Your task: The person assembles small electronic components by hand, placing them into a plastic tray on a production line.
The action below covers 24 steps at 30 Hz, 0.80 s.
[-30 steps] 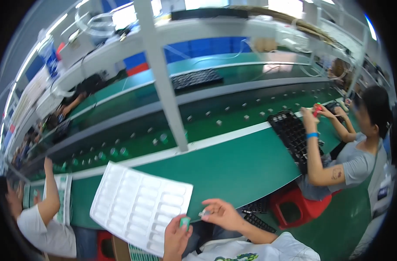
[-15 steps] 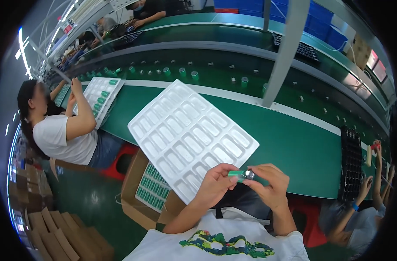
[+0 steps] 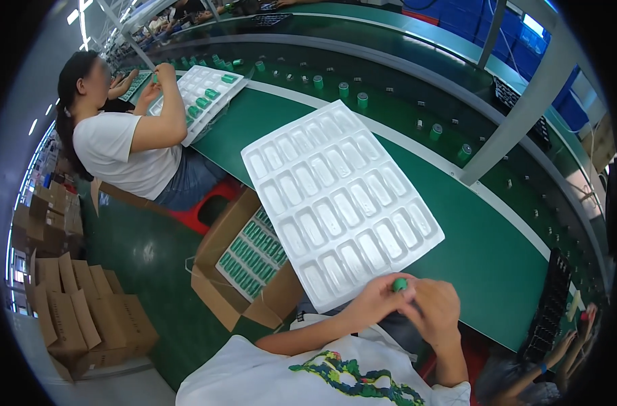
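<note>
My left hand (image 3: 378, 300) grips a small green cylinder (image 3: 399, 285) by its side, with the fingertips wrapped around it. Pressed close against it is my right hand (image 3: 436, 308), its fingers curled; whether they also hold a part is hidden. Both hands are over the near edge of the bench, by the lower corner of a white plastic tray (image 3: 342, 196). Rows of oblong pockets cover that tray, which lies slanted and overhangs the bench edge.
Below left, an open cardboard box (image 3: 217, 298) holds a tray of green cylinders. More green cylinders (image 3: 362, 100) and small metal parts stand on the dark conveyor. A metal post (image 3: 518, 115) rises at right. A co-worker (image 3: 129, 145) handles another white tray (image 3: 203, 101); a black tray (image 3: 546, 304) lies right.
The view has swung, so the scene sits differently. The cylinder has turned from lying sideways with its metal end showing to pointing its green end up, and my hands have come closer together.
</note>
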Available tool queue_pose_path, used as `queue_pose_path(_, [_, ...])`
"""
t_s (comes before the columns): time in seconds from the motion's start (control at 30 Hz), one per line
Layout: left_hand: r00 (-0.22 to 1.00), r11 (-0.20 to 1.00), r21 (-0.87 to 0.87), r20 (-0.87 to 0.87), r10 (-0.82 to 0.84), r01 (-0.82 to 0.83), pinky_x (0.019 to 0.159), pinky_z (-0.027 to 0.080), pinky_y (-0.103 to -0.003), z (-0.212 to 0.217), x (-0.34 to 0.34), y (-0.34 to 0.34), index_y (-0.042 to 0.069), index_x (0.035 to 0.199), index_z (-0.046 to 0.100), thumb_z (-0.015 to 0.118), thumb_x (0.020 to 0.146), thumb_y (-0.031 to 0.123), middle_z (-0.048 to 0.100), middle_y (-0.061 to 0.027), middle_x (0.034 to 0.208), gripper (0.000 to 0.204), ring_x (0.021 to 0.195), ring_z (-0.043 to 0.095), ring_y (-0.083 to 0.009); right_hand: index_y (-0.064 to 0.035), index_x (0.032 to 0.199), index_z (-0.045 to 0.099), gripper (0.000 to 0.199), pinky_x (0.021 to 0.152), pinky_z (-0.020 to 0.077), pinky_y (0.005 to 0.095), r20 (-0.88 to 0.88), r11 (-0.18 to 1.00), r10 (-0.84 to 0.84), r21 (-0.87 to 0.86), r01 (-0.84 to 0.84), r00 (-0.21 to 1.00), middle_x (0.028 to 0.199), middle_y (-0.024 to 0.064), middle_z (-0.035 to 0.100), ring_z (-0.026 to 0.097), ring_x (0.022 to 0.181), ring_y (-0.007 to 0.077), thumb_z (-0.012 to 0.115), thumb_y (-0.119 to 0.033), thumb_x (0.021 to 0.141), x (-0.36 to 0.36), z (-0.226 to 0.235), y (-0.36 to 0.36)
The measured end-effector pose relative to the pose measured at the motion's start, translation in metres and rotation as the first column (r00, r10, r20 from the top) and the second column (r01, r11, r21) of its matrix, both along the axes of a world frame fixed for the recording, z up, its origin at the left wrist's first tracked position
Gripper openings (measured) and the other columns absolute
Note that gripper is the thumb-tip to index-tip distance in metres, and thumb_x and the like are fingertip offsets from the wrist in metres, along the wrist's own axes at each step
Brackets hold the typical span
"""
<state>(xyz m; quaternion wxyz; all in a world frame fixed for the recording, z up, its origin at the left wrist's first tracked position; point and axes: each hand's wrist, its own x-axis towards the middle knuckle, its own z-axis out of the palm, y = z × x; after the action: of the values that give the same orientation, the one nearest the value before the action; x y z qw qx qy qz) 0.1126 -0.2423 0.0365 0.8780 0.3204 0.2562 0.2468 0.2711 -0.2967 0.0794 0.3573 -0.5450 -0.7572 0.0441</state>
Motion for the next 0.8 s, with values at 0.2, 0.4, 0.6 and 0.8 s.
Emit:
queue_pose_path(0.2, [0.969,0.946,0.227,0.028,-0.245,0.232,0.088,0.049,-0.027,-0.003,-0.014,0.0,-0.003,0.128,0.051,0.072,0.086,0.007,0.06,-0.0076,0.117,0.048,0.111,0.054,-0.0111,-0.0053,0.092,0.068,0.03,0.063,0.0459,0.0309,-0.013,0.99,-0.019,0.136,0.02,1.0,0.083,0.0042,0.066,0.066,0.075,0.0218,0.081,-0.017,0.067,-0.01,0.004,-0.012])
queue_pose_path(0.4, [0.963,0.915,0.308,-0.151,-0.223,0.26,0.07,0.052,-0.022,-0.018,-0.028,0.002,-0.005,0.115,0.058,0.068,0.084,0.006,0.067,-0.0048,0.094,0.035,0.078,0.062,-0.0077,-0.0069,0.093,0.068,0.034,0.064,0.0473,0.0306,0.055,0.989,0.136,0.053,-0.139,0.989,0.085,0.0049,0.064,0.066,0.077,0.0228,0.082,-0.021,0.065,-0.014,-0.015,-0.013])
queue_pose_path(0.6, [0.989,0.713,0.698,-0.139,0.049,0.063,0.078,0.05,-0.022,0.03,-0.062,0.021,-0.002,0.127,0.05,0.063,0.081,-0.002,0.063,-0.0105,0.11,0.047,0.096,0.062,-0.0141,-0.0015,0.097,0.065,0.033,0.066,0.0524,0.0348,0.094,0.892,-0.129,0.446,0.075,0.987,0.088,0.0089,0.065,0.065,0.077,0.0246,0.079,-0.008,0.068,0.052,-0.011,0.027])
queue_pose_path(0.8, [0.264,0.242,0.953,-0.189,0.946,-0.183,0.098,0.038,-0.043,-0.009,-0.105,0.066,0.001,0.14,0.033,0.079,0.073,0.007,0.043,-0.0167,0.129,0.081,0.115,0.042,-0.0274,0.004,0.117,0.061,0.043,0.083,0.0531,0.0346,-0.508,0.665,-0.573,0.171,0.727,0.643,0.104,0.019,0.069,0.068,0.091,0.0265,0.074,-0.009,0.077,0.204,-0.033,0.161])
